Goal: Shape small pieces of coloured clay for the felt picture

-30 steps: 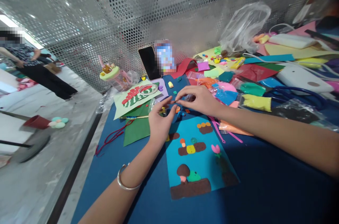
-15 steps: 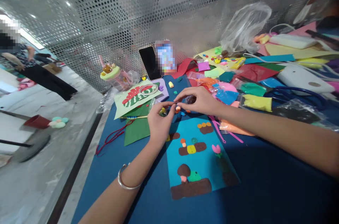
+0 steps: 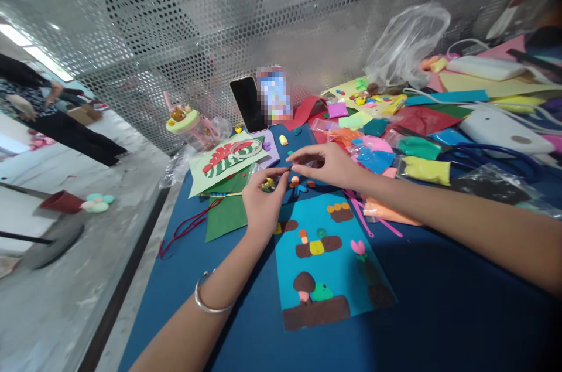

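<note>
No text, label, brand, number or sign legible anywhere in the frame. Lit screen [image 3: 275, 94], upper centre: pixelated, content unreadable; white device [image 3: 500, 126], right side: grey oval mark on its face, too small to make out as a logo or lettering.

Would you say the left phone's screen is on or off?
Off, it seems: the left phone is plain black, while the screen beside it is lit.
</note>
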Available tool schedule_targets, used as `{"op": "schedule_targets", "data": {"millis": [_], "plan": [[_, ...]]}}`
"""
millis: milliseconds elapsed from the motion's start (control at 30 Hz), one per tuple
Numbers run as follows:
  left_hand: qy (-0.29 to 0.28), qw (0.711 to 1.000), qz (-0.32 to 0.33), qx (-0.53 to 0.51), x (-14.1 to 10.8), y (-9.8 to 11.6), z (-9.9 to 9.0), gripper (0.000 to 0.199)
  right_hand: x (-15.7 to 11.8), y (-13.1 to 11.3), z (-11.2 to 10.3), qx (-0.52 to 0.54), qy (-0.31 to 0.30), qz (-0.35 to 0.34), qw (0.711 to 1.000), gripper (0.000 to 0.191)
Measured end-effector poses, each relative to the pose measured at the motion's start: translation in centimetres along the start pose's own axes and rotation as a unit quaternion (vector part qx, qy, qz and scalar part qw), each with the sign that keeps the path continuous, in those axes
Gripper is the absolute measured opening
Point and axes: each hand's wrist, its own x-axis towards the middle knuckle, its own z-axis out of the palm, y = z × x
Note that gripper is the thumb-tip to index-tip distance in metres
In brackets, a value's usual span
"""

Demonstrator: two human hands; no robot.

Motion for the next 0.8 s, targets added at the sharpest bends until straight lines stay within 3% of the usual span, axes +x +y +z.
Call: {"op": "schedule_targets", "data": {"millis": [200, 367, 567, 800], "plan": [[-0.007, 1.000, 0.011, 0.006, -0.06, -0.03, 0.17, 0.008, 0.27, 0.40, -0.08, -0.039, 0.006, -0.020, 0.999, 0.014], [-0.024, 0.999, 0.021, 0.019, -0.06, 0.08, 0.19, 0.021, 0.36, 0.30, -0.09, -0.029, 0.021, -0.008, 0.999, 0.015], [-0.004, 0.999, 0.031, 0.027, 0.21, -0.10, 0.01, 0.007, 0.23, 0.32, -0.10, -0.043, 0.000, -0.006, 0.999, 0.018], [-0.016, 0.998, 0.030, 0.052, 0.74, -0.73, -0.38, 0.006, 0.10, 0.22, -0.07, -0.168, 0.014, -0.043, 0.985, 0.022]]}}
